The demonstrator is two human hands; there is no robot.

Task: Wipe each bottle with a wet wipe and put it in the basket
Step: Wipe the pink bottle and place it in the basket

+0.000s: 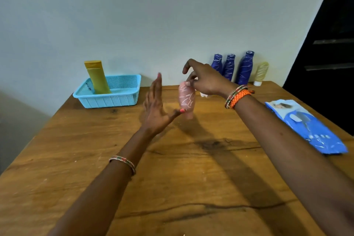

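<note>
Across the near half of the wooden table [191, 188] two bare forearms reach forward, each with bangles at the wrist, the right one also with an orange braided band [239, 96]. At their ends, the left hand [156, 109] stands edge-on with its fingers straight and pointing up, spread wide; only its thumb tip touches the lower side of the pink bottle [186, 99]. Opposite it, the right hand [205, 78] comes in from above with a bent wrist and pinches the upper end of that bottle between thumb and a curled finger, the index finger lifted clear. Between the two hands the pink bottle, marked with white scribbles, is tilted and seems to be held just above the table middle. A scrap of white [203, 94] shows under the right hand; what it is cannot be told.

To the right lies a blue wipes packet [306, 126] flat near the table edge. Farther back on the left a light blue basket [109, 99] holds a yellow tube [97, 76] leaning upright. At the far right, against the pale wall [153, 15], stand three blue bottles [245, 69] and a pale yellow tube [261, 73], all scribbled with white. A dark door [329, 44] borders the wall.
</note>
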